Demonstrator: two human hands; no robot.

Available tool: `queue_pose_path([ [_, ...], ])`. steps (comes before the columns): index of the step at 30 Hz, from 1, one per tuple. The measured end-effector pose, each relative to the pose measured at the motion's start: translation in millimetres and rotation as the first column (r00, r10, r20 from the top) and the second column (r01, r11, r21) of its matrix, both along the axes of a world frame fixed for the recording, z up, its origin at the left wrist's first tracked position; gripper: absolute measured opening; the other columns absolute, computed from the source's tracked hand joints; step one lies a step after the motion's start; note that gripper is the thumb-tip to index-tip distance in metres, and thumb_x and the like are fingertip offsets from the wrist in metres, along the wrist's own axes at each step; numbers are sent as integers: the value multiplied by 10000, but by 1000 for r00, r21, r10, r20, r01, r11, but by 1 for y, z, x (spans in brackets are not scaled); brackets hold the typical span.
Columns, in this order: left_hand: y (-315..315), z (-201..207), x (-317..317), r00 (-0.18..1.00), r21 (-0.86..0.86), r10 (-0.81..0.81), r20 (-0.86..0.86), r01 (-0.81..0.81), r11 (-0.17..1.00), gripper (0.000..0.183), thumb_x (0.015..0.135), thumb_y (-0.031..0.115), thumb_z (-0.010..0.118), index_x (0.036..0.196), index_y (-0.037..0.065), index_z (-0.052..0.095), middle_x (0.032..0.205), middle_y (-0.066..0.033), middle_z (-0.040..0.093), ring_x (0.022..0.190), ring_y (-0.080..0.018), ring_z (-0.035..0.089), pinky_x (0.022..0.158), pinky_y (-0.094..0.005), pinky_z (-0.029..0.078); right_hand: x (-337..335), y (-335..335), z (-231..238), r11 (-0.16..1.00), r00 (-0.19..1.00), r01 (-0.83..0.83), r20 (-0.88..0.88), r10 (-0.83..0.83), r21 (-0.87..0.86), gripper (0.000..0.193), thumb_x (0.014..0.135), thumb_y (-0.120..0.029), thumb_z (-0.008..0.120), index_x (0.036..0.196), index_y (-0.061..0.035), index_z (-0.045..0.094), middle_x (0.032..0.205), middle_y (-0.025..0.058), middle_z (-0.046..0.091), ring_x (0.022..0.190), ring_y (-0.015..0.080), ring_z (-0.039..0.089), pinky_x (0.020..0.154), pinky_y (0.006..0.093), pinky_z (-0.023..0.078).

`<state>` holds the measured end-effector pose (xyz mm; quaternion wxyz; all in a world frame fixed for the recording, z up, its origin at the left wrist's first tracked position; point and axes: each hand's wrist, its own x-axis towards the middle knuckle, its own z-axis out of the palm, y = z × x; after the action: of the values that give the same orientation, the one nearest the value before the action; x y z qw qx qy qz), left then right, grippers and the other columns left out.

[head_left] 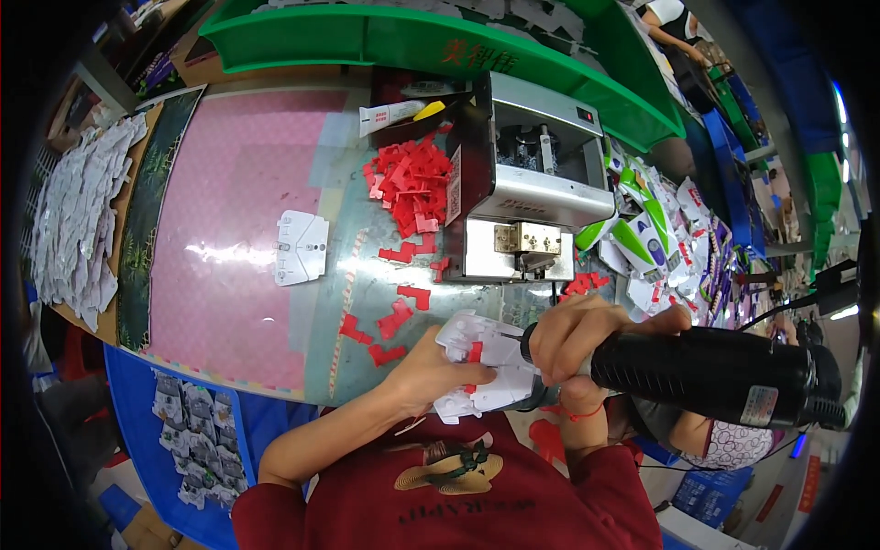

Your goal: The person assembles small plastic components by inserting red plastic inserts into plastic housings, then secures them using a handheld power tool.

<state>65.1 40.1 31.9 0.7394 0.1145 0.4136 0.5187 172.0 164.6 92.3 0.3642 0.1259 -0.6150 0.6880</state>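
My left hand [438,371] grips a white plastic housing [500,392] just off the table's front edge, its thumb lying across the inner side. A small red plastic part [474,353] sits in the housing beside that thumb. My right hand [577,337] is wrapped round the front of a black electric screwdriver [706,371], held nearly level from the right. The screwdriver's thin bit points left into the housing; whether it touches a screw is too small to tell. Another white plastic piece [302,247] lies flat on the table, left of centre.
A grey and black screw feeder [541,197] stands behind my hands. Red parts [408,183] are heaped to its left, with several scattered nearer. Green and white shells [642,229] pile up right. A green bin [367,37] spans the back; a blue bin [243,458] stands lower left.
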Motion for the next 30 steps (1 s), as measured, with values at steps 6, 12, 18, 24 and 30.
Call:
queue_pose_path([
  [6, 3, 6, -2, 998, 5, -57, -8, 57, 998, 424, 617, -73, 653, 1019, -16, 528, 906, -76, 601, 806, -136, 581, 701, -259, 476, 5, -4, 13, 1000, 990, 9, 143, -5, -28, 216, 662, -85, 722, 816, -135, 580, 575, 57, 553, 471, 213, 539, 452, 306, 442],
  [12, 4, 6, -2, 996, 10, -84, 25, 84, 996, 416, 613, -73, 656, 1007, -19, 533, 903, -77, 604, 806, -136, 581, 703, -258, 472, 13, -3, 5, 991, 996, 87, 11, -88, 98, 789, 702, -71, 695, 1245, -443, 260, 583, 28, 558, 447, 188, 537, 432, 304, 455],
  [18, 5, 7, -2, 996, 17, -78, 32, 77, 997, 427, 615, -73, 654, 1020, -18, 530, 916, -80, 604, 820, -138, 579, 715, -260, 469, 14, 1, 12, 984, 997, 26, 62, -38, 177, 867, 702, -76, 695, 1273, -503, 202, 582, 28, 557, 425, 182, 523, 426, 301, 452],
  [24, 6, 7, -2, 996, 17, -84, 25, 84, 996, 457, 618, -83, 651, 1049, -13, 515, 952, -90, 596, 857, -151, 574, 739, -273, 469, 19, 4, 8, 996, 999, 34, 16, -35, 86, 675, 686, -101, 711, 1196, -413, 400, 581, 36, 559, 435, 188, 522, 444, 310, 452],
  [30, 3, 6, 2, 999, 14, 33, 21, -33, 999, 410, 657, -43, 635, 1052, -34, 523, 925, -94, 600, 789, -144, 582, 696, -267, 478, 16, 8, 6, 969, 967, 231, 94, -239, 85, 165, 683, -117, 698, 790, -75, 579, 598, 53, 561, 536, 192, 542, 510, 297, 440],
])
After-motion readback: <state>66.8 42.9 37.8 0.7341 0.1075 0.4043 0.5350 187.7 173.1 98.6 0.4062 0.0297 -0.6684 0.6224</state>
